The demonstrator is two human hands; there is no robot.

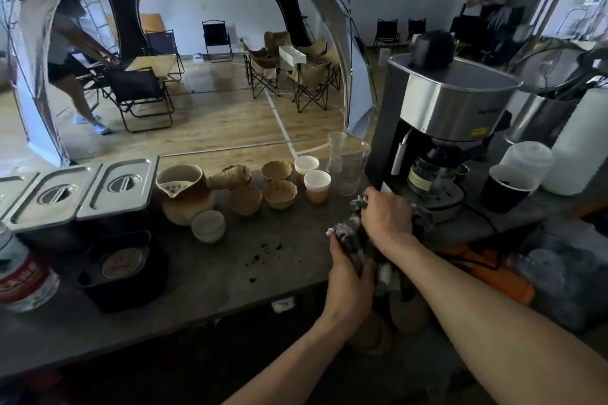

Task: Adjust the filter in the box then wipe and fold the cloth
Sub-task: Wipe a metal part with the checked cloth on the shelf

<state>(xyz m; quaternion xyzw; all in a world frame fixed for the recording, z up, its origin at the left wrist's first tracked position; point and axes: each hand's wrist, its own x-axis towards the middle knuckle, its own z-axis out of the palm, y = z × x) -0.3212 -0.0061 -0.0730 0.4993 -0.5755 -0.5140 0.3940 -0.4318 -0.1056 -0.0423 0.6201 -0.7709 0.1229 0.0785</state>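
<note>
Both hands are gripping the bunched dark cloth point(353, 242) right over the counter's point(230, 273) near edge, just in front of the espresso machine point(444, 102). The left hand point(348, 279) is clenching it from below and the right hand point(386, 214) is squeezing the top. The filter point(123, 261) is sitting inside the black box point(141, 293) way off left. Open counter is stretching between, with some coffee grounds point(269, 246) scattered on it.
</note>
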